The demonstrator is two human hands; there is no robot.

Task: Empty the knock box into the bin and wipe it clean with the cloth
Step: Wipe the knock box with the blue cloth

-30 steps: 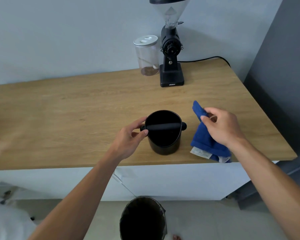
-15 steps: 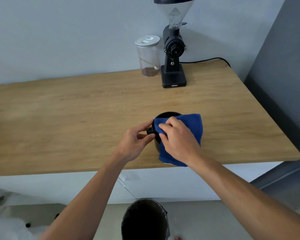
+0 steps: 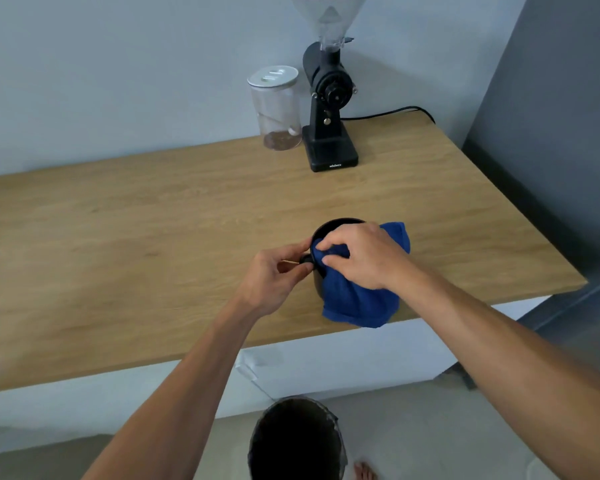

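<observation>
While my left hand (image 3: 274, 275) pinches the black end knob on the side of the knock box (image 3: 317, 237), my right hand (image 3: 364, 258) presses the blue cloth (image 3: 357, 303) down over its open top. My left grip is closed on that knob, thumb and fingers together around it; my right grip is clamped on a bunch of the cloth, fingertips curled into the fabric at the rim. The box stands upright near the front edge of the wooden desk (image 3: 153, 244), and the cloth drapes down its near side onto the wood. On the floor below the desk edge stands the black bin (image 3: 295, 441), mouth open. At the back, a coffee grinder (image 3: 329, 109) stands just beside a lidded jar (image 3: 278, 109).
</observation>
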